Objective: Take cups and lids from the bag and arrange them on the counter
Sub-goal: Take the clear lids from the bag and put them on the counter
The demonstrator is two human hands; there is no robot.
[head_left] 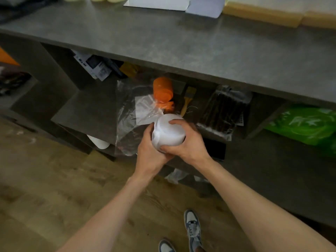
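Both my hands grip a stack of white lids (168,130) wrapped in clear plastic, held in front of the shelf under the counter. My left hand (150,151) wraps the stack's left and lower side; my right hand (187,142) clasps it from the right, thumb over the top. Just behind, a clear plastic bag (131,113) lies on the shelf with a stack of orange cups (163,90) on its side at the bag's mouth. The grey counter top (200,46) stretches above.
On the shelf lie a wooden-handled brush (188,99), a clear pack of dark sticks (223,111) and papers (94,66). A green bag (307,124) sits in the right compartment. A white roll (99,142) rests lower left. White sheets (160,3) and cardboard (261,14) lie at the counter's back.
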